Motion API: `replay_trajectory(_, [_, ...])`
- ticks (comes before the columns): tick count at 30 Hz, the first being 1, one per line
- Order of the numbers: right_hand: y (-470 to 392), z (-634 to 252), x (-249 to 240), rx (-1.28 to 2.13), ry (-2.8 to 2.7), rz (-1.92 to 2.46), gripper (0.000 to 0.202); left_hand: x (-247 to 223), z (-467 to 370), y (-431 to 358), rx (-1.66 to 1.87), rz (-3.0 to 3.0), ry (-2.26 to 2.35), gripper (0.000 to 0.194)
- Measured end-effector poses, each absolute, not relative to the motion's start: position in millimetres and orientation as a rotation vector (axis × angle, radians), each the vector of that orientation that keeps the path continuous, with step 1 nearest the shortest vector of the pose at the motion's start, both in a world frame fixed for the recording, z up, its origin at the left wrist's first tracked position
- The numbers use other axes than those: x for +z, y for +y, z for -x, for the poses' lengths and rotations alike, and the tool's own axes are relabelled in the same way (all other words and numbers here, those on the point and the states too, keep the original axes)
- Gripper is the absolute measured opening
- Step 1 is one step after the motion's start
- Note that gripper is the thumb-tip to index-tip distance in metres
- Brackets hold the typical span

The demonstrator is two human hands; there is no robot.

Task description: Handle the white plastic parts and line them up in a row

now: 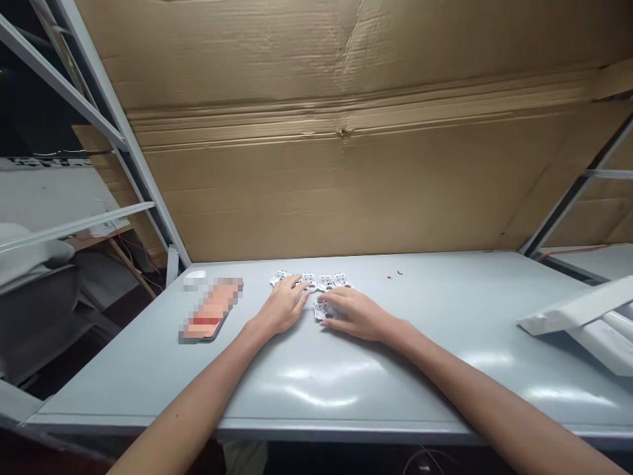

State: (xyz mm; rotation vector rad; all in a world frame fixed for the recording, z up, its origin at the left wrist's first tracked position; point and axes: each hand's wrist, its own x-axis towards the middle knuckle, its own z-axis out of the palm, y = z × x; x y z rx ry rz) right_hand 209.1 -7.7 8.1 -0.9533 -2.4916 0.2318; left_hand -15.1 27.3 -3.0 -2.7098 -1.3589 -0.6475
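Note:
Several small white plastic parts with holes and cut-outs lie in a row [325, 282] across the table. My left hand [281, 309] rests palm down at the row's left half, fingers stretched out and apart over the parts. It partly hides those beneath it. Nearer to me, one more white plastic part [324, 310] lies flat in front of the row. My right hand [359, 313] grips this part from the right, its thumb at the near edge and its fingers at the far edge. The part's right end is hidden under the hand.
A pixelated orange-pink phone-like object [215, 309] lies left, with a white round item [196, 276] behind. Tiny red [389, 278] and black [400, 272] bits lie right. White bars [578, 307] stick in from the right. A cardboard wall [336, 198] backs the grey table [306, 396].

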Motion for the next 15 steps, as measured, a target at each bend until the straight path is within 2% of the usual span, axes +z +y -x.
replay_trajectory(4, [4,-221,6,0.285,-2.369,0.997,0.034,-1,14,25,-0.653,2.735,-1.343,0.04])
replay_trajectory(10, [37,-288,4,-0.038,-1.854,1.854,0.031,5,10,17,-0.668,2.841,-1.27,0.041])
replay_trajectory(12, [43,-305,0,-0.014,-1.783,2.092,0.033,8,9,14,-0.68,2.88,-1.201,0.042])
replay_trajectory(15, [46,-316,-4,0.062,-1.774,2.186,0.029,11,8,11,-0.634,2.926,-1.151,0.047])
